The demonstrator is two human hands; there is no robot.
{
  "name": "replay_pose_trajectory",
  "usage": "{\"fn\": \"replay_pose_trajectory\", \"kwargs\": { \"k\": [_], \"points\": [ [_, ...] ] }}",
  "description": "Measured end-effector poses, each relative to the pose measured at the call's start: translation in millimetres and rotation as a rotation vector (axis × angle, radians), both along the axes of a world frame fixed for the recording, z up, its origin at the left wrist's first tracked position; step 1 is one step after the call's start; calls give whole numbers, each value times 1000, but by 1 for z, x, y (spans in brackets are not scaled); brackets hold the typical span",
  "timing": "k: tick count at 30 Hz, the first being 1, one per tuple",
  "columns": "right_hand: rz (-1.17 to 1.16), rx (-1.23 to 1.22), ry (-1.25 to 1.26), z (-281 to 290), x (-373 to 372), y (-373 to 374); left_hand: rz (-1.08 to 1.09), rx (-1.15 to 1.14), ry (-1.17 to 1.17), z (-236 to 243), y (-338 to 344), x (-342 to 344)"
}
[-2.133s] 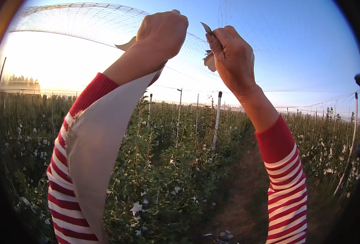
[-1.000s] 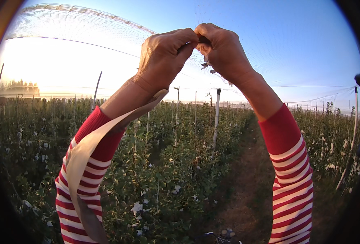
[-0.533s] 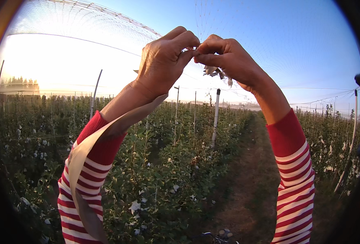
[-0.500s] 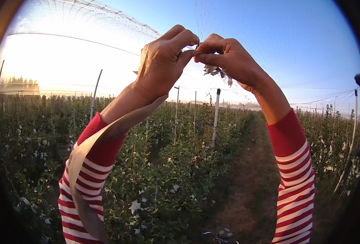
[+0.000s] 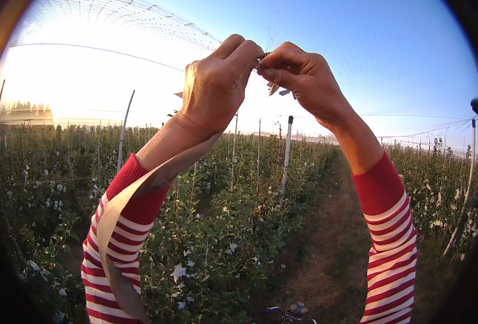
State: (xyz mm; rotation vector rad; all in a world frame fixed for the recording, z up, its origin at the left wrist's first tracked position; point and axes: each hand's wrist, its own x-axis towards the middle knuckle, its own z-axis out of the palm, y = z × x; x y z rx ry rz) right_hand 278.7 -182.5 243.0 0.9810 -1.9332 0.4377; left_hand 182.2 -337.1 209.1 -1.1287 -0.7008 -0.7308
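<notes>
Both my hands are raised high, with their fingertips meeting under the overhead net. My left hand is closed, thumb and forefinger pinched together. A long beige strip, like cloth or tape, comes out from behind its wrist and hangs down along my left forearm. A pointed bit of the same colour shows beyond the hand's left side. My right hand pinches at a small dark piece between the two hands, too small to name. Torn pale scraps hang just below the right fingers, partly hidden by that hand.
Fine netting spreads overhead on wires. Leafy rows with many white scraps stand ahead and to the left, with poles among them. A dirt path runs away on the right, beside another row.
My left hand has turned a little and its thumb is now hidden. My right hand has shifted slightly, and less of the pale scraps shows below it.
</notes>
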Motion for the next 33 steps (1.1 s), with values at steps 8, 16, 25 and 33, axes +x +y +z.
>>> {"fn": "replay_pose_trajectory", "kwargs": {
  "k": [8,16,25,33],
  "points": [
    [-115,11,-76,-6,17,-6,-29,136,142,-36,-15,12],
    [-182,17,-56,-12,10,-13,-155,-110,-407,-38,1,8],
    [-152,0,71,-20,13,-6,-428,-197,-511,-51,13,13],
    [-82,-326,-170,-51,43,17,-536,-257,-570,-87,31,18]
  ]
}}
